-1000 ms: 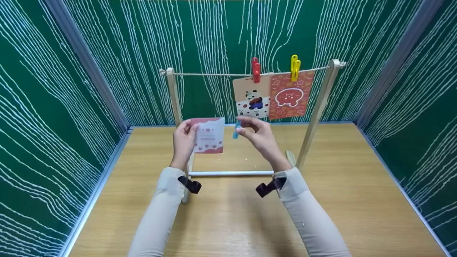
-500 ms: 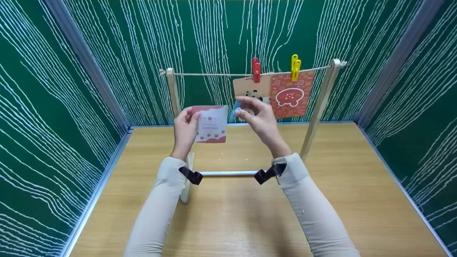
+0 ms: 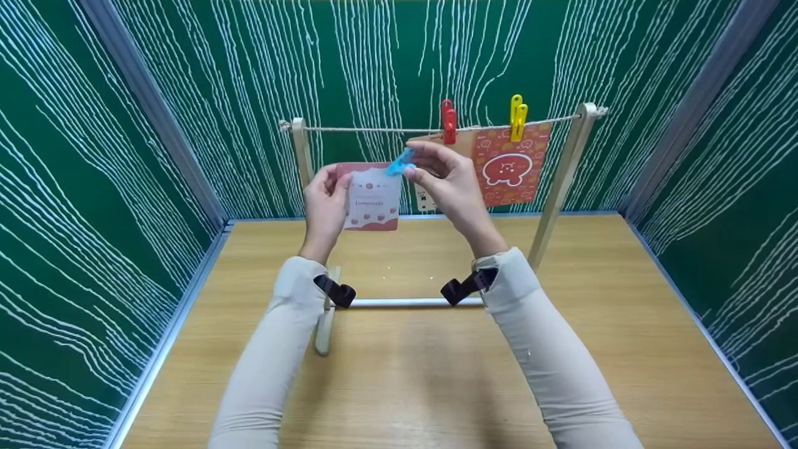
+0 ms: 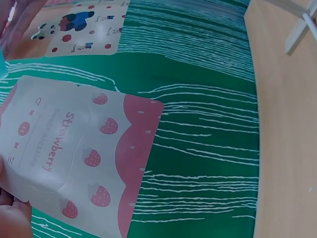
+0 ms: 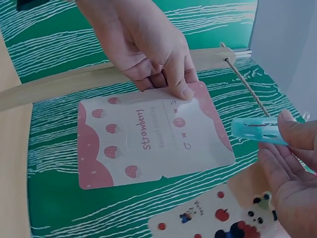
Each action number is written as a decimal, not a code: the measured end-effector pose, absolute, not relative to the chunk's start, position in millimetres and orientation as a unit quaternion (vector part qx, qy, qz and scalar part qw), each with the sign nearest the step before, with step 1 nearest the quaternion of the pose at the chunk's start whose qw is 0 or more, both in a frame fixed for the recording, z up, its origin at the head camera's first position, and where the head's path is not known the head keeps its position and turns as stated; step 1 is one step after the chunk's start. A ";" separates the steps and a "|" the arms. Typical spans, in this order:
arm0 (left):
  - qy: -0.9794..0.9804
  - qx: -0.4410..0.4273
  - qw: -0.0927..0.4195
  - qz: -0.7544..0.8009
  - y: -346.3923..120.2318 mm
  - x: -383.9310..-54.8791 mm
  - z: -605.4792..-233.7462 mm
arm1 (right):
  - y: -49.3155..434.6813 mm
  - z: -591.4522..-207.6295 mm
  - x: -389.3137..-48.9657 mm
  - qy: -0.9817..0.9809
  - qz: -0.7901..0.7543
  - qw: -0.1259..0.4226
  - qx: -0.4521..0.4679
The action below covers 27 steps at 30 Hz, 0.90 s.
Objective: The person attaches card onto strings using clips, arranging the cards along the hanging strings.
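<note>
My left hand (image 3: pixel 326 202) pinches a pink and white strawberry card (image 3: pixel 374 196) by its left edge, thumb on the front face. Printed strawberries and the word "strawberry" show on the card (image 5: pixel 148 134) in the right wrist view. My right hand (image 3: pixel 449 181) pinches a light blue clothespin (image 3: pixel 400 162) between thumb and fingers. In the head view the clothespin overlaps the card's upper right corner; in the right wrist view a gap shows between clothespin (image 5: pixel 255 130) and card. Both hands are just below the rope (image 3: pixel 355 130).
A red clothespin (image 3: pixel 449 121) holds a panda card (image 3: pixel 426 198) on the rope, partly hidden behind my right hand. Beside it a yellow clothespin (image 3: pixel 517 118) holds a red card (image 3: pixel 508 168). Wooden posts (image 3: pixel 564 178) carry the rope above a wooden table (image 3: pixel 399 386).
Both hands have risen toward the rope with the card and the blue clothespin. The clothespin has tilted and come closer to the card's upper right corner.
</note>
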<state>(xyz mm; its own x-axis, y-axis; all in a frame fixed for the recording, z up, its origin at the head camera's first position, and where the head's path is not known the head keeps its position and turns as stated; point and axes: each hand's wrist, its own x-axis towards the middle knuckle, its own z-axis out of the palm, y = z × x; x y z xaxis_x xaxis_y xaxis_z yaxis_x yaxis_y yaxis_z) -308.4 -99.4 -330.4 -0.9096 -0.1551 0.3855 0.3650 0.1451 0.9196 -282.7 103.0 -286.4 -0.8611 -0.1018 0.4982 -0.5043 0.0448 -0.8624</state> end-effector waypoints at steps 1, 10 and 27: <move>-0.730 -0.073 0.202 -0.649 -99.1 -309.0 -328.8 | 102.3 -284.3 -282.8 -0.708 0.655 0.157 0.215; -0.717 -0.087 0.218 -0.657 -97.9 -311.9 -316.0 | 99.0 -264.0 -286.0 -0.705 0.641 0.192 0.236; -0.716 -0.086 0.229 -0.654 -94.0 -314.9 -295.0 | 92.5 -244.0 -289.4 -0.709 0.609 0.263 0.241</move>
